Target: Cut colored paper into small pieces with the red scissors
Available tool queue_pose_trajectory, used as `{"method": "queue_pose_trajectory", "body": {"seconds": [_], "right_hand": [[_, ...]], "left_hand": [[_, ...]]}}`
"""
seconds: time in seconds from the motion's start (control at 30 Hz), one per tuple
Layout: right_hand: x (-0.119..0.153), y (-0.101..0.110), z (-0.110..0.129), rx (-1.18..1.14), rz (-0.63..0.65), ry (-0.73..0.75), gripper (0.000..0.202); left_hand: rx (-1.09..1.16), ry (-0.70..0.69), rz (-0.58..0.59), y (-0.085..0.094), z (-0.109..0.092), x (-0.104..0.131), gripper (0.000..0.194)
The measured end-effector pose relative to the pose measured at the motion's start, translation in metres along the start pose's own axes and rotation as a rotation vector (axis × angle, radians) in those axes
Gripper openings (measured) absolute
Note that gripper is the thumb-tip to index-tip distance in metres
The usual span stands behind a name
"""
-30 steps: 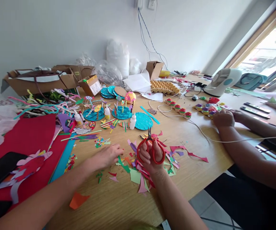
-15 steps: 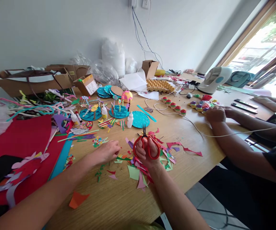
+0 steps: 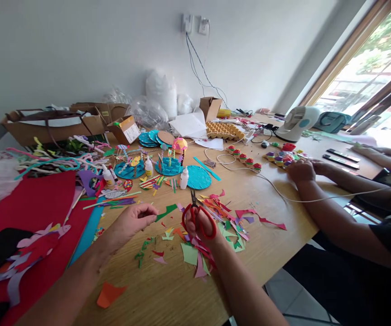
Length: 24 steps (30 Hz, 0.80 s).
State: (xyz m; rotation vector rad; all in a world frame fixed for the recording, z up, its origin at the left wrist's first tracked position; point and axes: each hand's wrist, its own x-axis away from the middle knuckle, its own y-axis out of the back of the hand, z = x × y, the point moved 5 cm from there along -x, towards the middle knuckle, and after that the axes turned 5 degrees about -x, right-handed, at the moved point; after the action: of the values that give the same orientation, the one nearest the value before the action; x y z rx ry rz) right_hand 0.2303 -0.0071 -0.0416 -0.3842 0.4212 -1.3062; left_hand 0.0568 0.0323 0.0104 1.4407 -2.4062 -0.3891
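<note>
Between the thumb and fingers of my left hand [image 3: 137, 221] is a strip of dark green paper [image 3: 166, 212], its free end pointing right. My right hand [image 3: 200, 226] has its fingers in the loops of red-handled scissors [image 3: 195, 209], whose dark tips point away from me and look nearly closed. The scissors are just right of the green strip, not touching it. Coloured paper scraps [image 3: 189, 253] lie under and around my right hand. An orange scrap [image 3: 109, 294] rests nearer to me.
Glue bottles [image 3: 183, 178], blue discs [image 3: 198, 177] and small paper decorations stand farther back. Red sheets [image 3: 39, 199] and pipe cleaners [image 3: 62, 158] are at the left. At the right, another person's hands [image 3: 302, 171] work by egg-carton pieces [image 3: 278, 159]; a white cord [image 3: 283, 197] crosses the table.
My left hand has lifted from the scraps and moved left, now with the green strip in its fingers. My right hand and the scissors have shifted slightly left.
</note>
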Motion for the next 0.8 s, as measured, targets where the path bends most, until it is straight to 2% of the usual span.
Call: {"method": "queue_pose_trajectory", "body": {"seconds": [0.13, 0.17, 0.27, 0.33, 0.57, 0.8], "right_hand": [[0.015, -0.019, 0.013, 0.19, 0.033, -0.065, 0.031], [0.021, -0.023, 0.016, 0.35, 0.02, -0.116, 0.031], [0.036, -0.035, 0.026, 0.788, 0.011, -0.192, 0.028], [0.044, -0.043, 0.03, 0.916, 0.023, -0.2, 0.026], [0.048, -0.053, 0.02, 0.93, 0.03, -0.219, 0.022], [0.04, -0.054, 0.016, 0.934, 0.054, -0.231, 0.027]], "left_hand": [[0.15, -0.009, -0.132, 0.007, -0.007, 0.01, 0.011], [0.169, -0.007, -0.145, 0.007, -0.008, 0.013, 0.01], [0.219, 0.01, -0.124, 0.003, -0.007, 0.02, 0.01], [0.267, 0.018, -0.088, -0.001, -0.008, 0.025, 0.011], [0.478, 0.102, -0.016, -0.012, -0.012, 0.038, 0.015], [0.616, 0.092, 0.045, -0.015, -0.005, 0.041, 0.015]]}}
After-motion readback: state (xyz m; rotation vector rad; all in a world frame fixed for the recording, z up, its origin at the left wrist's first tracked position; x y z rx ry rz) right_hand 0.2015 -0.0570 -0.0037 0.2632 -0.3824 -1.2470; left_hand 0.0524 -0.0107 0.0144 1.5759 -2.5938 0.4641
